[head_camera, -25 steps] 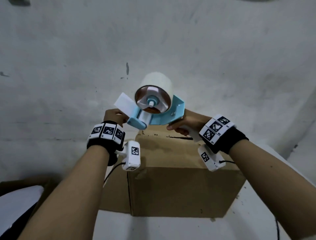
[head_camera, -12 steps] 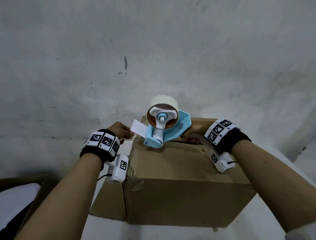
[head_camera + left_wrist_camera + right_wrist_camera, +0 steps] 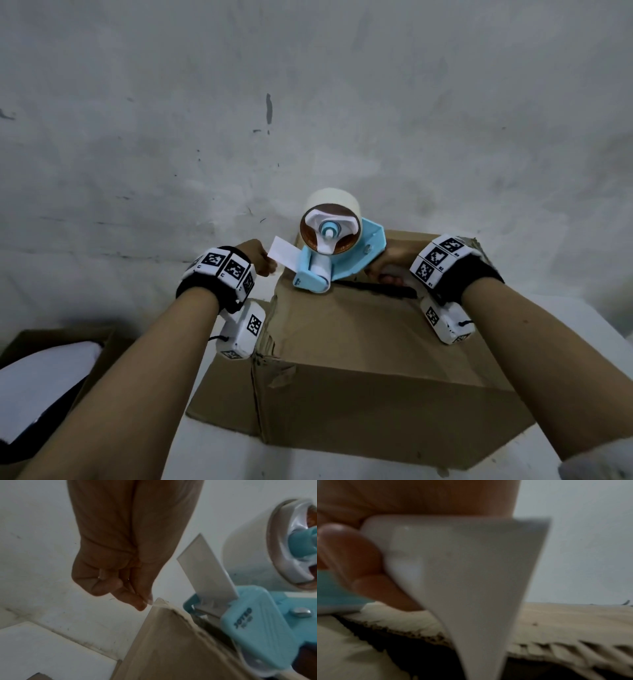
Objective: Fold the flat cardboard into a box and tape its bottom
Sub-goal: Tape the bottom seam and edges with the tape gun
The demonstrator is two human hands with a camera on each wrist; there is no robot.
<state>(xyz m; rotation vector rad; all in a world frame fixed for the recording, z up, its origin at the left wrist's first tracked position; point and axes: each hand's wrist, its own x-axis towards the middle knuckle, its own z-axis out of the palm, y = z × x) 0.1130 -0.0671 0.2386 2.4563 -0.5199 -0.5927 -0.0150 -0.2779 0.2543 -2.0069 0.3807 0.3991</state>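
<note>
Your cardboard box (image 3: 359,346) stands folded on the white table (image 3: 219,452), its top flaps meeting at a dark open seam (image 3: 380,289). The blue tape dispenser (image 3: 334,260) sits on the box's far left corner, roller down at the seam's left end, the tape roll (image 3: 331,219) upright above it. Your right hand (image 3: 390,265) is wrapped around the dispenser's white handle (image 3: 453,568), fingers curled tight on it. Your left hand (image 3: 255,257) hovers just beside that corner with its fingers bunched, thumb against fingertips.

The head view hides your left fingertips behind the wrist band; the left wrist view shows them pinched together right at the box corner (image 3: 160,601), beside the dispenser's white flap (image 3: 205,568). Whether a tape end lies between them is too faint to tell. The right wrist view is blurred and mostly filled by the handle, with ragged flap edges below. Another carton (image 3: 58,349) is cut off at the lower left.
</note>
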